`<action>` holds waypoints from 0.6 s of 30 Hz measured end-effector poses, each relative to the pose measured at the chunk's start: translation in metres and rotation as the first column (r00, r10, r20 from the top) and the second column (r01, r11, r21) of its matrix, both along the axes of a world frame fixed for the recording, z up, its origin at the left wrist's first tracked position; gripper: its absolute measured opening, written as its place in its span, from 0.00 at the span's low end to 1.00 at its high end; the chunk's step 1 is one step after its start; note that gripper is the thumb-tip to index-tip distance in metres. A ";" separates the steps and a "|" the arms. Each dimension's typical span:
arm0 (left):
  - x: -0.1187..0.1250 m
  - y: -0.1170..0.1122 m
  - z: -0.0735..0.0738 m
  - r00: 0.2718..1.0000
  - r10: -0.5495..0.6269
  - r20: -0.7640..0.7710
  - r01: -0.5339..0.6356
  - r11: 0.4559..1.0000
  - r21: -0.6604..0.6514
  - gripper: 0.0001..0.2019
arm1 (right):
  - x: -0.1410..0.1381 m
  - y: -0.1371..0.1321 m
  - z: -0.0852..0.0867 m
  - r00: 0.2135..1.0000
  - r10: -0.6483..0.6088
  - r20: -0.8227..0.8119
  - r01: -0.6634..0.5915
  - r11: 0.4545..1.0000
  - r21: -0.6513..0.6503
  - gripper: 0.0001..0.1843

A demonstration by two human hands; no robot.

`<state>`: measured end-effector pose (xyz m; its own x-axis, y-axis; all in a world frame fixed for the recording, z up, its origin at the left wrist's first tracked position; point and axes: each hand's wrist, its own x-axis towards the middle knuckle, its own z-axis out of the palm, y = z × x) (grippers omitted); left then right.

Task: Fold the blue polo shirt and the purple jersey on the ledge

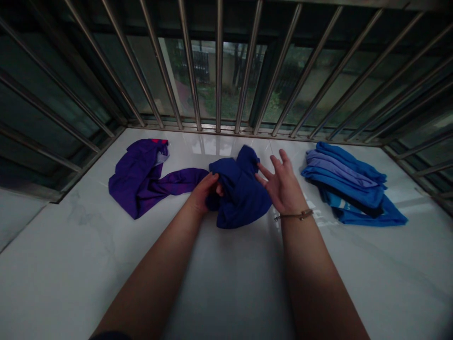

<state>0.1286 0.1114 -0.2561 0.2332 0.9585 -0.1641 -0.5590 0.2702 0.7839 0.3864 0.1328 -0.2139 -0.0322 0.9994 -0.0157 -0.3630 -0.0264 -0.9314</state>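
A crumpled dark blue garment (240, 193) lies on the white marble sill (226, 283) in the middle. My left hand (204, 191) pinches its left edge with the fingers closed on the cloth. My right hand (281, 184) hovers at the garment's right side, fingers spread and holding nothing; a thin bracelet circles that wrist. A purple garment (145, 179) lies spread to the left, one sleeve reaching towards my left hand.
A stack of folded blue and lilac clothes (350, 182) sits on the right of the sill. Metal window bars (219, 71) rise along the far edge and both sides, with glass behind them.
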 end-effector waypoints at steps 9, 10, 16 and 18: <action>0.002 -0.004 0.001 0.998 -0.045 -0.048 0.046 0.999 0.011 0.30 | -0.017 -0.013 0.002 0.769 0.319 0.554 -0.368 0.930 -0.025 0.29; 0.001 -0.004 0.002 0.998 -0.041 -0.046 0.042 0.999 0.014 0.30 | -0.016 -0.014 0.004 0.787 0.344 0.512 -0.373 0.927 -0.049 0.28; -0.004 -0.006 0.010 0.998 -0.064 -0.024 0.065 0.997 0.046 0.30 | 0.002 -0.022 0.025 0.958 0.277 0.070 -0.268 0.955 -0.124 0.29; -0.006 -0.006 0.011 0.997 -0.071 -0.011 0.072 0.996 0.061 0.29 | 0.017 -0.022 0.030 0.996 0.076 -0.042 -0.076 0.997 0.001 0.25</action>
